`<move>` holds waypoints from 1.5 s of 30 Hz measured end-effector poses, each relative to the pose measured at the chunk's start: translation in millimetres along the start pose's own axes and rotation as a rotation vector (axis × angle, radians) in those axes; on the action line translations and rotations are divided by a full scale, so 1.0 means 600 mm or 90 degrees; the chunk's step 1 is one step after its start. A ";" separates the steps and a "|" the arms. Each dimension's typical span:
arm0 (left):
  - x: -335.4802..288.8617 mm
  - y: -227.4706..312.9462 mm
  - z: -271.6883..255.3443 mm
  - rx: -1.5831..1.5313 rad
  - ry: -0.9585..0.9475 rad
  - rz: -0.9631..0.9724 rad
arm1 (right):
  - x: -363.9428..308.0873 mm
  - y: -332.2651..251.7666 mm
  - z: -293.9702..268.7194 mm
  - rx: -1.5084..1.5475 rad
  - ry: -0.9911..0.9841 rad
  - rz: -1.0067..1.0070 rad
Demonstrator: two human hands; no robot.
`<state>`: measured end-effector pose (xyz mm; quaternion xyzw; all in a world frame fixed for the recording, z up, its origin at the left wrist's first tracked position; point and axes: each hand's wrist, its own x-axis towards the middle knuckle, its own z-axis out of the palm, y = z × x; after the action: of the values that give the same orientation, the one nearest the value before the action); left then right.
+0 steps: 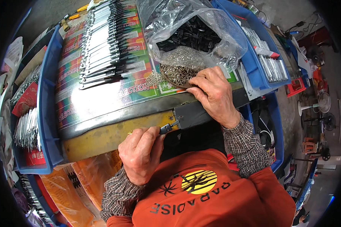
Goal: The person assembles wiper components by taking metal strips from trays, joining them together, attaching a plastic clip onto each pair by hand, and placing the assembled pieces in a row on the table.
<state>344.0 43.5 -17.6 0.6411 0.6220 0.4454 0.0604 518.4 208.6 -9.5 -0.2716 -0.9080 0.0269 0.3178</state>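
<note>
My left hand (140, 154) is closed, with a small black piece (165, 129) pinched between thumb and fingers. A thin metal tip sticks out of that piece, close to the table's front edge. My right hand (216, 94) reaches over a shallow round dish (173, 82), its thumb and forefinger brought together at the rim. Whatever sits between those fingertips is hidden. Small metal rivets (181, 74) fill the dish, and a little heap of tiny silvery parts (154, 78) lies just left of it.
Long silver strips with black ends (102, 49) lie in an overlapping row on the colourful printed table cover (70, 96). Behind the dish, a clear plastic bag (231, 38) holds black parts (193, 34). Blue bins (49, 89) with metal strips flank the table.
</note>
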 end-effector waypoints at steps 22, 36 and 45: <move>-0.017 0.021 0.003 -0.076 -0.043 -0.033 | -0.037 -0.090 -0.039 0.514 -0.062 0.190; -0.024 0.027 0.004 -0.076 -0.043 -0.020 | -0.049 -0.102 -0.045 0.582 -0.068 0.186; -0.026 0.025 0.004 -0.061 -0.035 -0.015 | -0.048 -0.106 -0.040 0.498 -0.043 0.142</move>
<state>359.4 28.1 -17.4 0.6423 0.6058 0.4557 0.1134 520.9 137.0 7.6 -0.2264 -0.8042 0.4134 0.3621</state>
